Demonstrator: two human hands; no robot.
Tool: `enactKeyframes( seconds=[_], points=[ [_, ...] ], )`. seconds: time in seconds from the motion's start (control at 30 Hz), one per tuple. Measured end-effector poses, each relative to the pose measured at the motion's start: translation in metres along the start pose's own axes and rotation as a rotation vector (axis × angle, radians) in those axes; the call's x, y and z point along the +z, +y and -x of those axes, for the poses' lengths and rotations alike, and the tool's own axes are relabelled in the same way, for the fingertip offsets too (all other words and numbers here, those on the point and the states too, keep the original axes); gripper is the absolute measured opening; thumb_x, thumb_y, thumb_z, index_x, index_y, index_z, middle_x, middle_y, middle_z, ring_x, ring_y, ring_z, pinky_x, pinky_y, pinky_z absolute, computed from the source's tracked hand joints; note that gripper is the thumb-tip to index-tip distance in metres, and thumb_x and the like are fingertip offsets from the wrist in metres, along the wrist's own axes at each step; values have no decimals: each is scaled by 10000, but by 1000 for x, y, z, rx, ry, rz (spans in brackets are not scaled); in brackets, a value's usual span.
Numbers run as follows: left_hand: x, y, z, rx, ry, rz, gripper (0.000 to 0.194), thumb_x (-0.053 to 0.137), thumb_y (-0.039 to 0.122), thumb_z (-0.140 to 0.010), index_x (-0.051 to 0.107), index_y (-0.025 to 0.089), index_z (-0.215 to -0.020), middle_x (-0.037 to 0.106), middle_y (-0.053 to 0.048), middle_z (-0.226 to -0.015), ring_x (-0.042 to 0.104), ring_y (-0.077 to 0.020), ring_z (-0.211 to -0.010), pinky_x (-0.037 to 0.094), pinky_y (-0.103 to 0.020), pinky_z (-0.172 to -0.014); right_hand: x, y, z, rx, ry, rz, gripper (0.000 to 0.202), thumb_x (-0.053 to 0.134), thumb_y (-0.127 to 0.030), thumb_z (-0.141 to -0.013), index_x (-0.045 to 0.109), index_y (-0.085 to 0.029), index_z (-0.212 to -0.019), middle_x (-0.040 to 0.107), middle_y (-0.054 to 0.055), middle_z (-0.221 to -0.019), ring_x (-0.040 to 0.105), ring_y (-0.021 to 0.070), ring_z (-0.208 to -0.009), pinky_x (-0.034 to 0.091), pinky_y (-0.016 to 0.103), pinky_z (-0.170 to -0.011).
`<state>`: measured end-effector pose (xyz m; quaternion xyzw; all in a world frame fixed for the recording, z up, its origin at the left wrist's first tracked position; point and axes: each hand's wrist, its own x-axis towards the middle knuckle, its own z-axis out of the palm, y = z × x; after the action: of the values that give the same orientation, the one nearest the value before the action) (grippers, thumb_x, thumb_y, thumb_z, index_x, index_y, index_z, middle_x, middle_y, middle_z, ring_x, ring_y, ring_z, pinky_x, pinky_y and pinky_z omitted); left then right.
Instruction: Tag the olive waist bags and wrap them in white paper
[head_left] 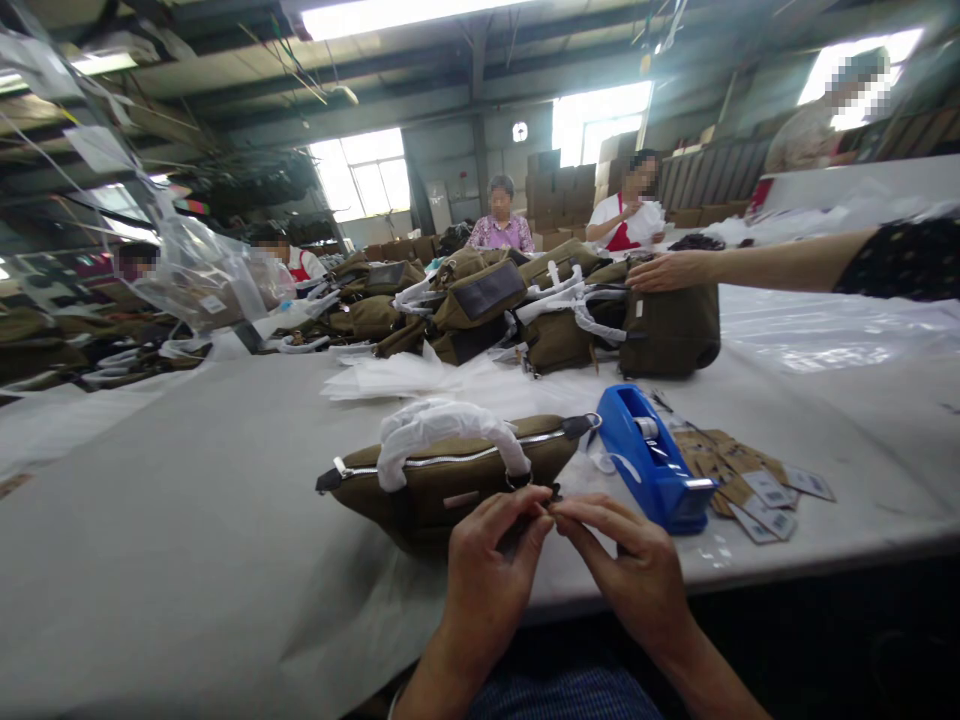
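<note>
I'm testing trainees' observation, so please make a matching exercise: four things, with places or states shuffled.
Column one
1. Blue plastic tape dispenser
2. Olive-brown fabric handbag with white-wrapped handles
3. Brown card tags with white labels
4. Left hand and right hand, bare

Column two
A. Fingertips close together
B. Fanned in an overlapping pile
C. Between handbag and tags
D. Zip running along its top

Pairs: 1-C; 2-D; 3-B; 4-A

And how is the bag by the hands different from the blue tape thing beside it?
The bag is olive-brown, but the tape dispenser is blue. The bag has a zip and a white-wrapped handle; the tape dispenser has a white roll. The bag looks bigger than the tape dispenser. Both sit on the same pale table.
</note>
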<state>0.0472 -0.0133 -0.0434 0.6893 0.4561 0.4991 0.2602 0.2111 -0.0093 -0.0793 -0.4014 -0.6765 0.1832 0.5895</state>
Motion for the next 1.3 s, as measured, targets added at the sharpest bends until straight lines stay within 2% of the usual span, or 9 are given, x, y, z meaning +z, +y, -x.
enactKeyframes(
  seconds=[0.23,0.37,0.5,0.57,0.77,0.9,1.0,1.17,1.3],
  points=[
    [7,-7,3,18,37,-16,204,726,80,-864,756,257,-963,768,52,-893,717,-95,-829,528,-164,-811,2,0,1,-80,-25,78,178,667,-103,-927,751,-246,-992,759,-3,-928,731,119,-835,578,175,-800],
    [4,-12,4,51,23,-18,164,720,140,-891,741,265,-996,767,42,-928,719,-109,-870,536,-180,-832,2,8,3,-60,-8,86,170,674,-151,-941,745,-269,-1040,763,-4,-981,735,135,-887,588,207,-842],
    [-6,-24,13,-32,229,-34,205,640,241,-964,689,283,-1159,753,1,-1122,715,-145,-1041,541,-244,-963,1,24,9,78,117,204,185,643,-267,-976,720,-298,-1141,743,19,-1130,710,193,-1050,562,334,-990],
    [-9,-29,18,-118,272,-13,209,619,281,-976,676,266,-1177,756,-21,-1137,726,-165,-1049,565,-265,-951,4,31,13,185,100,184,202,629,-328,-980,702,-289,-1164,730,39,-1162,705,221,-1059,567,390,-990],
    [-3,-26,23,-157,173,-119,297,648,299,-931,680,226,-1217,766,-65,-1154,747,-225,-1029,600,-346,-935,26,33,20,453,-27,-217,361,704,-436,-902,610,-203,-1162,735,90,-1036,728,240,-954,620,378,-876],
    [1,-21,22,-255,101,-83,370,661,327,-916,655,205,-1265,752,-87,-1203,731,-241,-1085,586,-369,-968,27,22,19,564,-101,-442,342,727,-453,-879,644,-177,-1062,728,78,-983,718,222,-935,606,327,-854],
    [2,-24,23,-323,76,-60,400,665,376,-902,664,190,-1257,752,-103,-1199,726,-257,-1095,570,-398,-992,25,14,17,572,-108,-443,320,727,-462,-877,686,-173,-1008,729,78,-998,705,227,-961,586,323,-873],
    [3,-29,25,-329,80,-117,428,657,444,-897,694,172,-1226,761,-125,-1172,724,-288,-1095,559,-427,-995,31,5,18,569,-107,-512,304,713,-458,-891,684,-174,-995,711,60,-918,680,189,-816,570,266,-689],
    [-2,-23,25,-311,58,-73,306,620,441,-926,757,211,-1074,792,-86,-1050,741,-274,-1019,568,-366,-927,29,-2,16,519,-161,-486,228,710,-400,-906,710,-193,-1001,738,63,-967,708,216,-936,577,295,-831]
  ],
)
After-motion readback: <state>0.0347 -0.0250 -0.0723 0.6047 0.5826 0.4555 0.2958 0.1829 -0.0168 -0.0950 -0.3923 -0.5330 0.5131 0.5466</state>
